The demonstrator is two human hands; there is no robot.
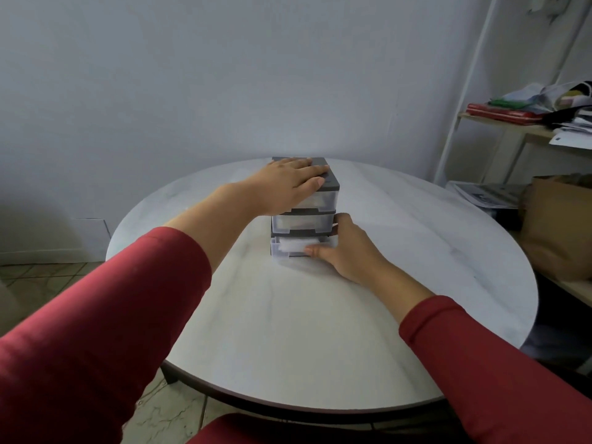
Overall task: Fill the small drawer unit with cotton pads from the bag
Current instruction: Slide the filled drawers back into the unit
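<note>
A small drawer unit (pixel 315 221) with a dark grey frame and three clear drawers stands at the middle of the round table. My left hand (pixel 288 184) lies flat on its top, fingers straight. The bottom drawer (pixel 288 249) is pulled out a little and holds white cotton pads (pixel 293 245). My right hand (pixel 344 251) is at the right front of that drawer, thumb along its front edge and fingers against the unit's right side. No bag shows on the table.
The round white marble-look table (pixel 320 331) stands against a pale wall. At the right a white shelf rack (pixel 499 123) carries papers and cloth, with a brown paper bag (pixel 557 229) below. A red chair seat (pixel 256 431) is at the near edge.
</note>
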